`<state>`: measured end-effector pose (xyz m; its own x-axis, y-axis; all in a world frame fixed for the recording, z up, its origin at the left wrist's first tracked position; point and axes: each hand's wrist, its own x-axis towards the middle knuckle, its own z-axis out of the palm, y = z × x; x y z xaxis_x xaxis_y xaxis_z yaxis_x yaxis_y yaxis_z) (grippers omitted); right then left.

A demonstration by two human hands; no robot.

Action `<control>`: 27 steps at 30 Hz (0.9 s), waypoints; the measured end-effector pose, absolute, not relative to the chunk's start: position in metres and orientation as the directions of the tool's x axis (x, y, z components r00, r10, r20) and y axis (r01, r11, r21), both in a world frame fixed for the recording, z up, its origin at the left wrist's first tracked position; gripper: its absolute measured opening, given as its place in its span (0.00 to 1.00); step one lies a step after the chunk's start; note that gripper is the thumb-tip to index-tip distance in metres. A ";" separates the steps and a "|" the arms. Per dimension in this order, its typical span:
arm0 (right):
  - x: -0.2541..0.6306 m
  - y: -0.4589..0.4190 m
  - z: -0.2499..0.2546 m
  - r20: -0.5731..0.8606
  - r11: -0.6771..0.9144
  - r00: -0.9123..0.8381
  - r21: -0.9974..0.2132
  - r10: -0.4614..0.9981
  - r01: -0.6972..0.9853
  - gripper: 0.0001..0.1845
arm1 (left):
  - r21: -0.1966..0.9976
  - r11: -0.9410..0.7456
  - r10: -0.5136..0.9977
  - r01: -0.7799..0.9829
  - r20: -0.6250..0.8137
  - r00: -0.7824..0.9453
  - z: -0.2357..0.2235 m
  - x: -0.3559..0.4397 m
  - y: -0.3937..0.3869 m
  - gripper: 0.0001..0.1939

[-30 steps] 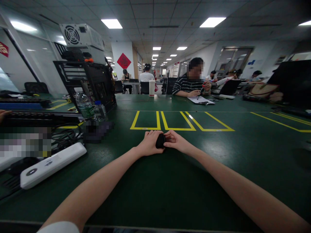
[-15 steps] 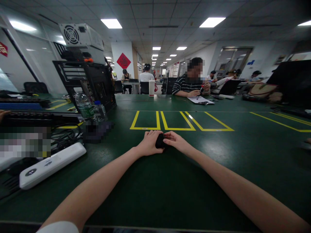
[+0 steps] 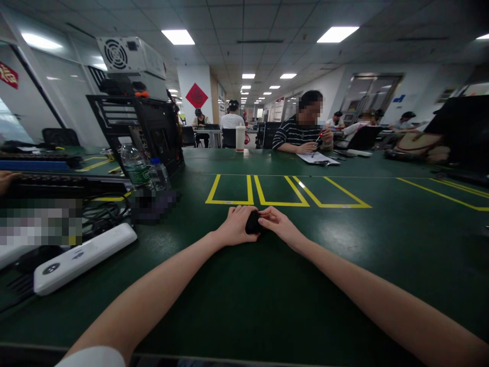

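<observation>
The person's left grip (image 3: 237,224) is closed around a small, rounded black object (image 3: 252,223), thumb on the near side and fingers over the far side. The right grip (image 3: 278,223) is narrow, thumb and fingertips drawn together at the object's right edge; whether they pinch part of it or only touch it cannot be told. The step in hand looks like two-handed handling, with the left grip steadying and the right doing the fine work. The next move seems to call for a firm left hold and careful right fingertips. The object sits low over the dark green, smooth-topped table (image 3: 263,300), just on the near side of the yellow tape outlines (image 3: 229,203). Well left of both grips lies a long white plastic bar (image 3: 103,246).
</observation>
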<state>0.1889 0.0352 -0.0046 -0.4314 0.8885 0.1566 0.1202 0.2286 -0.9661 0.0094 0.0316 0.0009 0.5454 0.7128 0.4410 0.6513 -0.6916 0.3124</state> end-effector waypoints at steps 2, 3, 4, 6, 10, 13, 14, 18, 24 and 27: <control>0.189 0.037 -0.006 0.140 0.213 -0.428 -0.968 0.893 0.128 0.16 | 0.309 -0.692 0.712 0.653 0.444 0.544 0.001 0.010 0.032 0.31; 0.189 0.037 -0.007 0.130 0.205 -0.427 -0.970 0.895 0.134 0.17 | 0.305 -0.694 0.710 0.652 0.445 0.546 0.001 0.010 0.032 0.31; 0.189 0.038 -0.007 0.124 0.199 -0.423 -0.970 0.898 0.139 0.17 | 0.303 -0.696 0.707 0.651 0.446 0.548 0.001 0.010 0.032 0.31; 0.190 0.039 -0.007 0.122 0.202 -0.437 -0.969 0.891 0.142 0.17 | 0.303 -0.697 0.706 0.650 0.447 0.549 0.002 0.010 0.031 0.31; 0.190 0.037 -0.008 0.190 0.254 -0.521 -0.966 0.832 0.054 0.16 | 0.322 -0.686 0.720 0.652 0.429 0.545 0.004 0.010 0.029 0.30; 0.192 0.034 -0.009 0.219 0.281 -0.542 -0.959 0.811 0.032 0.19 | 0.324 -0.679 0.727 0.659 0.419 0.544 0.004 0.011 0.029 0.30; 0.192 0.034 -0.009 0.215 0.283 -0.546 -0.958 0.810 0.041 0.20 | 0.321 -0.680 0.726 0.659 0.419 0.545 0.004 0.011 0.029 0.31; 0.192 0.033 -0.007 0.203 0.265 -0.531 -0.963 0.823 0.042 0.18 | 0.307 -0.697 0.709 0.648 0.433 0.557 0.002 0.010 0.030 0.31; 0.188 0.037 -0.007 0.220 0.254 -0.462 -0.967 0.859 0.011 0.12 | 0.300 -0.702 0.701 0.646 0.449 0.554 0.001 0.011 0.031 0.30; 0.189 0.039 -0.010 0.185 0.236 -0.456 -0.970 0.871 0.057 0.16 | 0.305 -0.696 0.708 0.650 0.440 0.552 0.001 0.011 0.031 0.30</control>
